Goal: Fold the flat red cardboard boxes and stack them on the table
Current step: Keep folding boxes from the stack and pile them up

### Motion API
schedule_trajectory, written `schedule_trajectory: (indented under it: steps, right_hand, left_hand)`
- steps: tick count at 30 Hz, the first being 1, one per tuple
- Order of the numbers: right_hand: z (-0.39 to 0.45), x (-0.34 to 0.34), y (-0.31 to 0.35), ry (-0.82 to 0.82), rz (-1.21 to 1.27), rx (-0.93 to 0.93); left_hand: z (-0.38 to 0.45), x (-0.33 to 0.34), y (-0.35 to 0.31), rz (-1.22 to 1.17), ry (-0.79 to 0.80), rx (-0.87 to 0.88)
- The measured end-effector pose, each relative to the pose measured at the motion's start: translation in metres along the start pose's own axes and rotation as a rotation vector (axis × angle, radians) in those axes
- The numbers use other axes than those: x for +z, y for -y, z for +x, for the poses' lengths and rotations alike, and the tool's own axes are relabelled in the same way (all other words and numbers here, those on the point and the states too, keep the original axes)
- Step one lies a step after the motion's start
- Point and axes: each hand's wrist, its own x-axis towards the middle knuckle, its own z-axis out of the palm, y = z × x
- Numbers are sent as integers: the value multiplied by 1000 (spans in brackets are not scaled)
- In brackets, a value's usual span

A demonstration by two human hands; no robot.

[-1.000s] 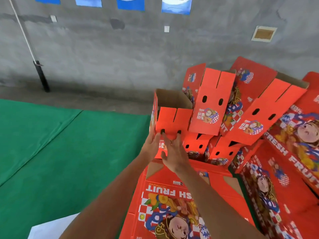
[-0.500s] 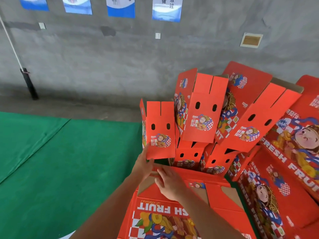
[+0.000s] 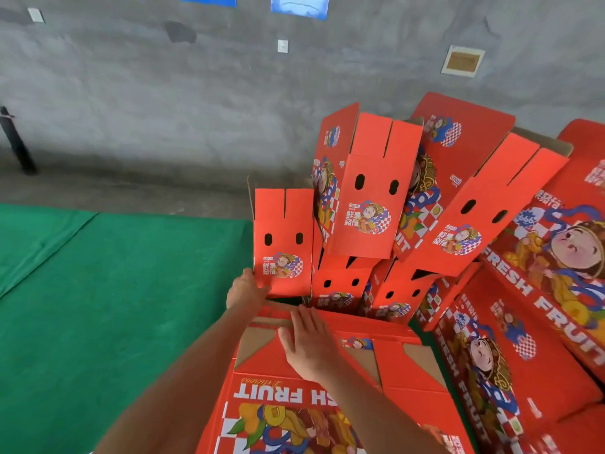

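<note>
A folded red box point(image 3: 283, 240) stands upright at the left end of a heap of folded red boxes point(image 3: 376, 198). My left hand point(image 3: 245, 290) touches that box's lower left corner, with its fingers hidden behind the edge. My right hand point(image 3: 307, 345) lies flat, fingers straight, on the top flaps of a flat red box point(image 3: 327, 404) printed FRESH FRUIT, which lies right in front of me.
More red boxes point(image 3: 523, 306) lean and lie at the right, reaching the frame edge. A green mat point(image 3: 114, 306) covers the surface at the left. A grey concrete wall point(image 3: 163, 109) stands behind, with a dark pole point(image 3: 16, 142) at far left.
Both hands came down off the front of the folded box, which now stands upright in the heap. The right hand moved back onto the flat box. The view shifted slightly right.
</note>
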Motion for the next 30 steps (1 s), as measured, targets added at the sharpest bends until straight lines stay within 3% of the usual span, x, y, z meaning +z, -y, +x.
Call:
schedule_trajectory:
  steps: [4,10,18,24,27,30]
  right_hand:
    - [-3,11,-3,-111,4,-32]
    - [-17,16,-3,-459,74,25]
    - [-122,25,-47,-372,106,190]
    - [-237,22,-91,-296,116,511]
    - [-297,20,-108,-262,80,672]
    - [-354,26,-126,-245,208,862]
  left_hand:
    - [0,16,15,58,19,-41]
    - [-41,6,7,242,-36,81]
    - [-169,5,44,243,-33,127]
    - [-266,7,55,418,-29,162]
    - [-317,14,65,389,1,210]
    - [-365,25,65,334,30,260]
